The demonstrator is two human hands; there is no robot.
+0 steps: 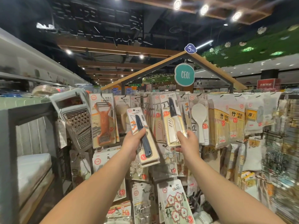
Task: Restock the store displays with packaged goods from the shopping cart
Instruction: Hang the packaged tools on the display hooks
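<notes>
Head view: left hand (pixel 131 143) grips blue knife pack (pixel 142 136), tilted clear of the rack, likely awaiting a peg. Right hand (pixel 187 143) pinches hanging white knife pack (pixel 172 120), probably steadying that row.

ceiling: dark ducts (pixel 97 16) showing, spotlights (pixel 204 9) glowing
wall: green foliage panel (pixel 252 46) running right
frame: wooden gable (pixel 145 68) peaking

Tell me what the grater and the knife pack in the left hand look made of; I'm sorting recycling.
Grater: shiny perforated metal, likely steel, in a matte pale plastic frame. Knife pack: printed card backing, apparently under a clear blister; the knife's dark blue handle looks plastic.
</notes>
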